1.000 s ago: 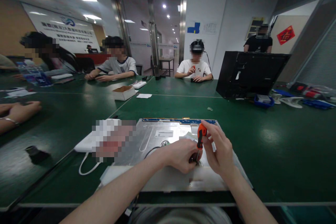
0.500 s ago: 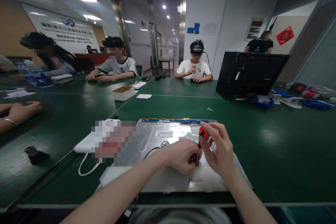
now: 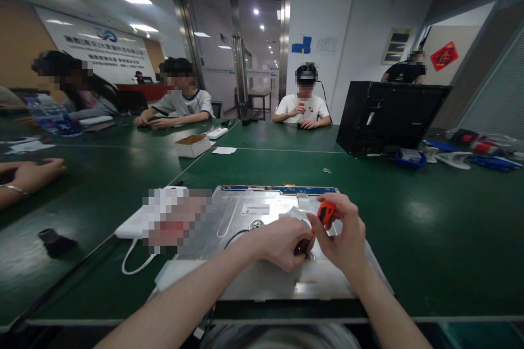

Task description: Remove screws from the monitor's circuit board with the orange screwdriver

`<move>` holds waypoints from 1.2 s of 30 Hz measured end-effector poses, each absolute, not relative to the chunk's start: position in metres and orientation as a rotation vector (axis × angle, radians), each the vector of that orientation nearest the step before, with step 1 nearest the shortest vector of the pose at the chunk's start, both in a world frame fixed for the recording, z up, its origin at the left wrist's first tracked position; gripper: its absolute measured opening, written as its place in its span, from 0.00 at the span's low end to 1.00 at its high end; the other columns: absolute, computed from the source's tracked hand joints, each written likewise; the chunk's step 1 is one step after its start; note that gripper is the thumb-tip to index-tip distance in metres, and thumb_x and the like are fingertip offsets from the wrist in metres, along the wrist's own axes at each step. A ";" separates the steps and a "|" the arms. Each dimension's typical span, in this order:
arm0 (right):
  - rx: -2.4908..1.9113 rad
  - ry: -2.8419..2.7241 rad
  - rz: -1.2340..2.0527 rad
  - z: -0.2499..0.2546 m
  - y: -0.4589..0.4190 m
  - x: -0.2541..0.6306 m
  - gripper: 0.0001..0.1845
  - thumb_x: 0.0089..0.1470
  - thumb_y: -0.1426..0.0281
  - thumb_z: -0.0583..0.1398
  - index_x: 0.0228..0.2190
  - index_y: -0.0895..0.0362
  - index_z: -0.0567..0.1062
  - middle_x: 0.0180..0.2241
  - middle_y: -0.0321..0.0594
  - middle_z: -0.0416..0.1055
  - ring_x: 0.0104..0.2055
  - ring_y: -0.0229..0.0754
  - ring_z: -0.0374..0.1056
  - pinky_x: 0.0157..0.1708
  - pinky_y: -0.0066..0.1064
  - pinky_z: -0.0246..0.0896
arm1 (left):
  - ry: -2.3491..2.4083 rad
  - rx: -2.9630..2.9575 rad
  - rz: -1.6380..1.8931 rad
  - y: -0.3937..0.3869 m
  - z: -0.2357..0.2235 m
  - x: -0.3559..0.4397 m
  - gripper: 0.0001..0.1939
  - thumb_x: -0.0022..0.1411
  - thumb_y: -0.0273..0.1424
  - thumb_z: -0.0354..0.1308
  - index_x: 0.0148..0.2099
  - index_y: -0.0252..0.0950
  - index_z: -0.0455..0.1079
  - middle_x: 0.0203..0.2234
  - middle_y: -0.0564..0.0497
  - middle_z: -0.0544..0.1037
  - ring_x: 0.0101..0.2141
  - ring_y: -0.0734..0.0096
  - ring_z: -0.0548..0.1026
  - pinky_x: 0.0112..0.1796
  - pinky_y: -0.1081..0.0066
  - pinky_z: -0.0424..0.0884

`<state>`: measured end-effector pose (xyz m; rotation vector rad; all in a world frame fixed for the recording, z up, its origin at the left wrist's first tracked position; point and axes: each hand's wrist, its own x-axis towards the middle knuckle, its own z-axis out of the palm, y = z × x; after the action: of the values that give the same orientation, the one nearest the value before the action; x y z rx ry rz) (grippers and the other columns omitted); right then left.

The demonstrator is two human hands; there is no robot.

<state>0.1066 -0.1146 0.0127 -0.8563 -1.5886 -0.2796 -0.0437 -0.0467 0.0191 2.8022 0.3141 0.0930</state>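
A bare metal monitor back panel (image 3: 245, 218) lies flat on the green table (image 3: 429, 229) in front of me. My right hand (image 3: 341, 237) is closed round a small screwdriver with an orange handle (image 3: 326, 211), tilted to the right, its tip down on the panel. My left hand (image 3: 282, 242) is curled beside the tip, fingers pinched at the shaft near the panel surface. A black cable (image 3: 235, 235) runs across the panel toward my left hand.
A white device with a cord (image 3: 135, 226) lies left of the panel. A black monitor (image 3: 388, 117) stands at the back right, with a blue tray (image 3: 411, 158) beside it. A small box (image 3: 193, 144), paper, and a black object (image 3: 55, 241) lie further off. Several people sit around the table.
The screwdriver handle has tipped from nearly upright to leaning right and lower, with my right hand turning round it. My left hand stays at the tip.
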 end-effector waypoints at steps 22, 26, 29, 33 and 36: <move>-0.870 -1.574 -0.306 0.015 -0.116 0.106 0.19 0.60 0.71 0.61 0.52 0.54 0.64 0.41 0.43 0.75 0.28 0.36 0.71 0.22 0.26 0.69 | 0.350 2.813 0.028 -0.047 0.022 -0.044 0.04 0.50 0.24 0.57 0.32 0.35 0.70 0.25 0.51 0.76 0.24 0.69 0.70 0.25 0.72 0.64; -0.844 -1.552 -0.244 0.011 -0.115 0.105 0.20 0.59 0.74 0.60 0.51 0.54 0.62 0.41 0.44 0.75 0.28 0.35 0.70 0.23 0.25 0.68 | 0.328 2.806 0.048 -0.047 0.021 -0.044 0.06 0.49 0.24 0.57 0.32 0.35 0.70 0.25 0.52 0.77 0.24 0.70 0.69 0.26 0.72 0.63; -0.837 -1.550 -0.209 0.009 -0.116 0.104 0.20 0.59 0.74 0.59 0.51 0.53 0.61 0.42 0.45 0.75 0.29 0.36 0.70 0.26 0.28 0.69 | 0.323 2.794 0.034 -0.047 0.021 -0.044 0.05 0.49 0.23 0.57 0.31 0.35 0.69 0.25 0.52 0.77 0.24 0.70 0.69 0.25 0.73 0.62; -0.824 -1.598 -0.219 0.010 -0.118 0.106 0.21 0.60 0.75 0.57 0.54 0.54 0.61 0.43 0.45 0.73 0.31 0.37 0.69 0.27 0.28 0.69 | 0.339 2.803 0.027 -0.047 0.022 -0.043 0.05 0.49 0.23 0.57 0.32 0.35 0.70 0.25 0.52 0.77 0.25 0.70 0.70 0.26 0.73 0.64; -0.837 -1.657 -0.231 0.013 -0.117 0.108 0.21 0.62 0.76 0.55 0.55 0.54 0.62 0.44 0.46 0.71 0.36 0.39 0.70 0.26 0.27 0.68 | 0.345 2.794 0.036 -0.047 0.022 -0.044 0.06 0.50 0.24 0.57 0.33 0.35 0.70 0.26 0.52 0.77 0.25 0.70 0.71 0.27 0.73 0.66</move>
<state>0.1082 -0.1173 0.0126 -0.8370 -1.6570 -0.2306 -0.0437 -0.0473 0.0223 2.7941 0.3445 0.0360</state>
